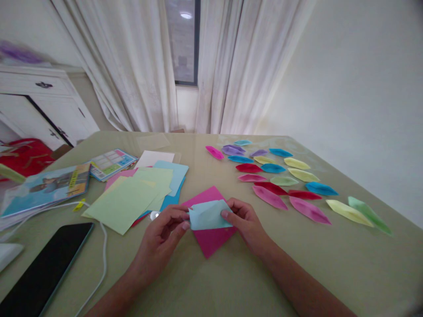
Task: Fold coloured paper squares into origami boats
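Note:
A folded light blue paper [206, 215] is held level between both hands, above the table's near middle. My left hand [167, 231] pinches its left end between thumb and fingers. At the right end, my right hand [244, 222] grips it with the thumb on top and the fingers behind. Beneath it lies a magenta square sheet [211, 244], turned cornerwise and partly covered by the blue paper and the hands. Whether the sheet touches the fingers cannot be made out.
Several folded paper boats [271, 168] in mixed colours spread over the right side. Loose coloured sheets [132, 198] pile up at left, near booklets [49, 187]. A black phone [49, 268] and a white cable [105, 246] lie at the near left.

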`<action>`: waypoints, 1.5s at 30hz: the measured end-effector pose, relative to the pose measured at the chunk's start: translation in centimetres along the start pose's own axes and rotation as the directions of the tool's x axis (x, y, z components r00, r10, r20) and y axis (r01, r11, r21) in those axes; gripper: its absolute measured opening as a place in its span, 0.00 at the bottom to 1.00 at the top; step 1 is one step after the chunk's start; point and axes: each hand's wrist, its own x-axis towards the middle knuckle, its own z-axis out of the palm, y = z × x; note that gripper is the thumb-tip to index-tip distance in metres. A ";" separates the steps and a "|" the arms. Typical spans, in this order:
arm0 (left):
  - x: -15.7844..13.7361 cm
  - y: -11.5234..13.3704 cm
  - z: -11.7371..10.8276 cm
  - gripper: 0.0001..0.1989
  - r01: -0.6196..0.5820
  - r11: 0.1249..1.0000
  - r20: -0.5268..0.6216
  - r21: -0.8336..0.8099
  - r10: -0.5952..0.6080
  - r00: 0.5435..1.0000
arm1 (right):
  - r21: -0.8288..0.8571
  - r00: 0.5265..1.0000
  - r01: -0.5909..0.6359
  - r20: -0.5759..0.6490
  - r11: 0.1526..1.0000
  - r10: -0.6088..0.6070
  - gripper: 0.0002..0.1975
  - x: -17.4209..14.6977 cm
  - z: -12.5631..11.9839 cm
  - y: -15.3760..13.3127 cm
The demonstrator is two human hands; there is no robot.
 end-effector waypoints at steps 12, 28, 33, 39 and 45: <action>0.2 0.0 0.4 0.08 -0.019 0.997 -0.130 -0.080 0.009 0.992 | -0.187 0.983 0.121 0.158 0.975 -0.092 0.12 -0.5 0.6 0.3; 0.3 1.1 0.3 0.13 0.037 0.998 -0.115 0.060 -0.030 0.993 | -0.364 0.953 0.267 0.236 0.892 -0.190 0.18 -1.1 0.8 -0.5; 0.2 1.1 0.3 0.11 0.000 0.999 -0.123 0.047 0.006 0.992 | -0.375 0.947 0.285 0.249 0.882 -0.200 0.17 -1.3 0.9 -0.7; 0.1 1.1 0.6 0.10 0.033 0.999 -0.184 -0.025 -0.037 0.982 | -0.376 0.946 0.277 0.265 0.884 -0.184 0.16 -1.2 1.0 -0.7; -0.1 0.9 0.7 0.14 0.057 0.994 -0.251 -0.094 -0.079 0.965 | -0.349 0.941 0.287 0.279 0.892 -0.193 0.14 -1.4 1.1 -0.7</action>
